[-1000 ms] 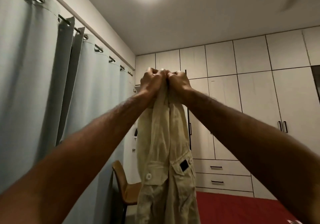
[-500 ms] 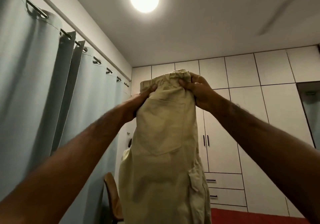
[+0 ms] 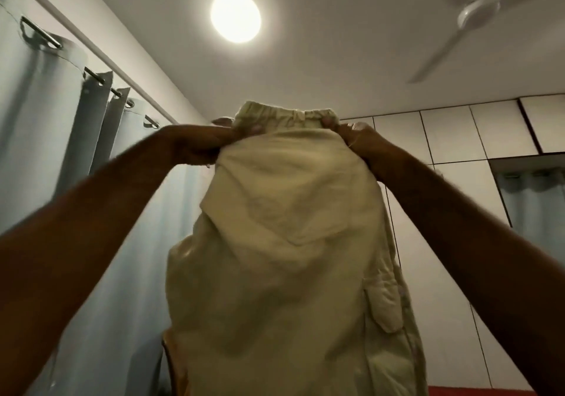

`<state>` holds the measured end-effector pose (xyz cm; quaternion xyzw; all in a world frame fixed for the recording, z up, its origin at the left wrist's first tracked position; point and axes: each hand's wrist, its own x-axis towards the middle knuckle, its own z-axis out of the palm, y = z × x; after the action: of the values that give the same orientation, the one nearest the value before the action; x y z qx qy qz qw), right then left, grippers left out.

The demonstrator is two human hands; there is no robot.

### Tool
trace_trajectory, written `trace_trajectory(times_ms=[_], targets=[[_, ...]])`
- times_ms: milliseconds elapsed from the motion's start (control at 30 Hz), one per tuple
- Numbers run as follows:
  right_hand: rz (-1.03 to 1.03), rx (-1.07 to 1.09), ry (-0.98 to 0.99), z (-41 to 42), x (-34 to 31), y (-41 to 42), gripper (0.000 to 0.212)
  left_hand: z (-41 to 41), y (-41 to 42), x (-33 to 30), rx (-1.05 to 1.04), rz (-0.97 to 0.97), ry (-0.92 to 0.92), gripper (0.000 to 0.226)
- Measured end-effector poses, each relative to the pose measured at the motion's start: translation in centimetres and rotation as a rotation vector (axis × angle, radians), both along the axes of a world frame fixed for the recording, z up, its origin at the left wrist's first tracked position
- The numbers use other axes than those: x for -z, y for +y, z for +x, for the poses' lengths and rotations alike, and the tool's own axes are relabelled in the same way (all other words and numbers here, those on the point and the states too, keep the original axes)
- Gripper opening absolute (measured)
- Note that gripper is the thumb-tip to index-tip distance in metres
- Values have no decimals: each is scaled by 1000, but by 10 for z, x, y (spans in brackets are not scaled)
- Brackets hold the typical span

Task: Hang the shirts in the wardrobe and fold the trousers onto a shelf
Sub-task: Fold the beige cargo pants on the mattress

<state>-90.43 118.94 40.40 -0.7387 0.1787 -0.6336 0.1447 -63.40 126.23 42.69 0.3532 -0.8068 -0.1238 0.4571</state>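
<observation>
We see only a red strip of floor (image 3: 477, 391) at the lower right, running up to the foot of the white wardrobe (image 3: 452, 273); what lies on it stays hidden.

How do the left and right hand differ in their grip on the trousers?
The left hand grips the waistband's left corner with cloth bunched beneath it; the right hand pinches the right corner. The left hand sits slightly lower than the right hand. Both hold the beige trousers by the waistband, raised high, legs hanging.
</observation>
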Motion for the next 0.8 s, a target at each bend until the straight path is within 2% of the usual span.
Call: trace_trajectory(times_ms=[33,67,133,200,267,367,433,467,533,600,733,800], targets=[[2,12,12,1,-2,-1,38,2,-2,-3,-4,-18,28,29],[-16,40,5,4,-2,-2,37,0,-6,-1,-118,-97,-3,28],[-52,69,-74,10,-1,-10,37,-7,-26,4,-415,-404,-78,24],[-32,-23,-161,11,0,-11,33,-13,-34,9,-398,-554,4,18],[-26,-150,-142,5,3,-11,29,-7,-30,6,-353,-437,10,21],[36,-222,-24,6,18,-16,25,5,-30,9,-286,-89,-87,48],[127,-247,-31,8,29,-25,25,10,-43,18,-176,53,-33,61],[164,-244,-48,8,34,-30,28,12,-49,24,-132,89,8,57],[207,-211,-73,9,40,-45,35,15,-63,35,-34,164,103,32],[251,-170,-84,14,53,-67,31,18,-83,52,14,193,210,18],[379,-120,-94,25,107,-132,16,24,-157,114,-70,123,298,17],[426,-101,-82,27,141,-172,11,23,-197,154,-133,124,317,27]])
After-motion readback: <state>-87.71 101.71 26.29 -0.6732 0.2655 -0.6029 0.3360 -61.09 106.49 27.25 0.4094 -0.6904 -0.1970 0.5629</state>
